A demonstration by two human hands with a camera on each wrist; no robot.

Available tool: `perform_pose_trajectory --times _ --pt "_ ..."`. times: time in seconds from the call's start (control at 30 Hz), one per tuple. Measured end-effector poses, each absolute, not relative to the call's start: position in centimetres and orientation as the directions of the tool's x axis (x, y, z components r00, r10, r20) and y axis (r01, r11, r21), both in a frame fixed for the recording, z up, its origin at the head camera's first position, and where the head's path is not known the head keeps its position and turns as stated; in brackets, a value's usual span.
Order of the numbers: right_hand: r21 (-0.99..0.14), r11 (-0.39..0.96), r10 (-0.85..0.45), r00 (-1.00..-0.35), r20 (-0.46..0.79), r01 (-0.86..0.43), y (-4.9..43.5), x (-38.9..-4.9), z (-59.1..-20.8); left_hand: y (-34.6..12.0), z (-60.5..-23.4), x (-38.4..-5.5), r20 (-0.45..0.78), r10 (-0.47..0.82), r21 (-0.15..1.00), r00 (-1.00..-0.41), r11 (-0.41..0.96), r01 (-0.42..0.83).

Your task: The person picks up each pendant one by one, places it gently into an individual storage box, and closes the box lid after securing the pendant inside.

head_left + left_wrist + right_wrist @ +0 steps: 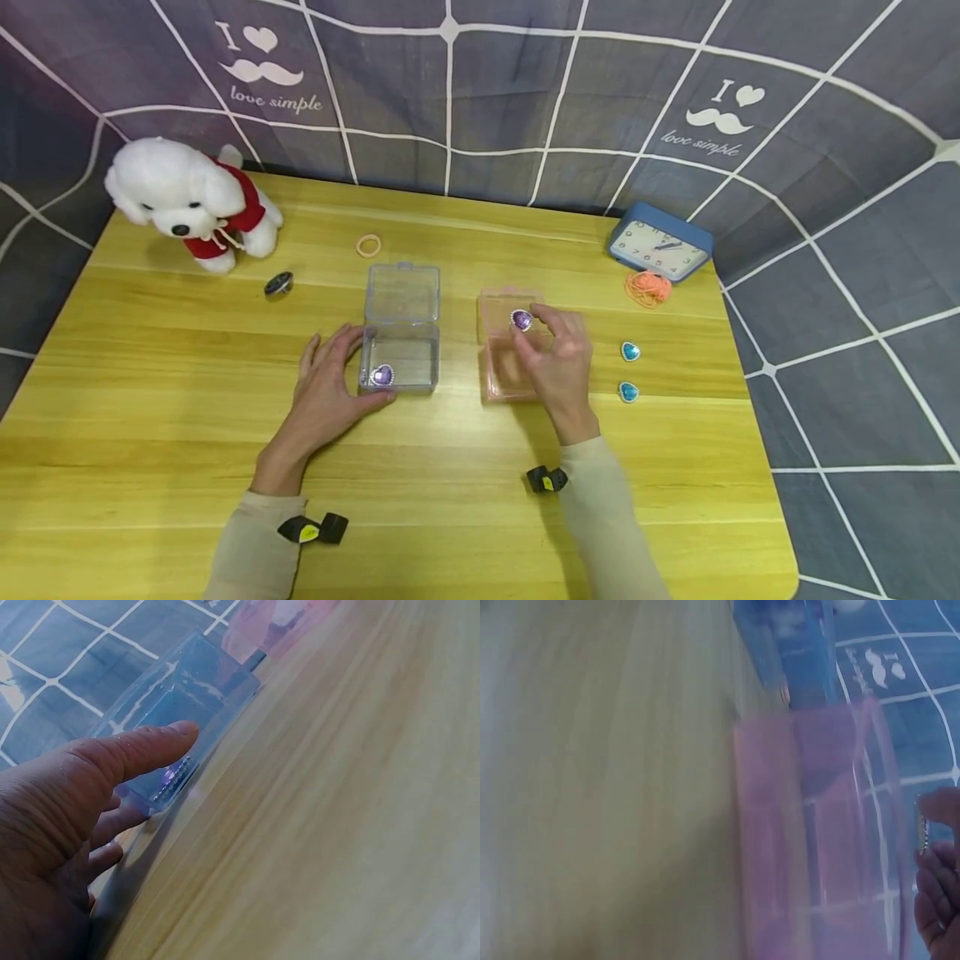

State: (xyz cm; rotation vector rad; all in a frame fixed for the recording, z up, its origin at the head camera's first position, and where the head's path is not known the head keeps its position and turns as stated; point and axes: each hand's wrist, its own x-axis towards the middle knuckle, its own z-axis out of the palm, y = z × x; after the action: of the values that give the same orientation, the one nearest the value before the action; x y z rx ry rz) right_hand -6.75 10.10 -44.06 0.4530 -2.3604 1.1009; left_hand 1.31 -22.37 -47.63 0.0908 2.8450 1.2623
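A faceted purple gem [382, 375] rimmed with silvery beads lies in the near left corner of a clear box [412, 360], whose lid is tipped back away from the person. The left hand [324, 407] grips that box at its left end, thumb along the near wall and fingers round the left side. Across the table [450, 517] to the right, two blue gems [628, 392] with pale edges sit one beyond the other. Between them and the clear box stands a pink box [501, 377], also with its lid back; above it, a second purple gem [521, 320] with the same beaded rim is pinched between the thumb and forefinger of the right hand [558, 362]. Farther off are a dark round object [279, 283], a bundle of orange cord [651, 288], a small pale-orange ring [368, 246], a blue clock [660, 242] and a white plush dog [172, 183] in red
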Motion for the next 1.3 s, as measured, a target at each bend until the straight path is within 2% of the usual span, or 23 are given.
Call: perform_pose_trajectory --times 0.2,0.47,0.7,1.03,1.3 --pt "-0.621 0.551 -0.187 -0.808 0.559 -0.557 7.3 -6.4 -43.7 -22.3 -47.5 1.4 -0.005 0.067 0.745 -0.998 0.666 0.042" --pt "-0.591 0.534 -0.335 -0.793 0.509 -0.605 3.7 -5.6 -43.2 -22.3 -47.4 1.4 -0.002 0.069 0.745 -0.998 0.666 0.044" --pt "-0.541 0.510 -0.441 -0.743 0.503 -0.669 1.5 -4.9 -43.3 -22.3 -47.3 1.5 -0.004 0.067 0.734 -0.998 0.678 0.043" --pt "-0.428 0.602 -0.532 -0.738 0.414 -0.674 -0.2 -4.3 -44.2 -22.2 -47.2 1.4 -0.009 0.066 0.734 -0.998 0.678 0.039" --pt "-0.402 0.639 -0.549 -0.755 0.358 -0.656 -0.7 -4.3 -44.1 -22.3 -47.2 1.4 -0.020 0.062 0.731 -0.998 0.682 0.027"
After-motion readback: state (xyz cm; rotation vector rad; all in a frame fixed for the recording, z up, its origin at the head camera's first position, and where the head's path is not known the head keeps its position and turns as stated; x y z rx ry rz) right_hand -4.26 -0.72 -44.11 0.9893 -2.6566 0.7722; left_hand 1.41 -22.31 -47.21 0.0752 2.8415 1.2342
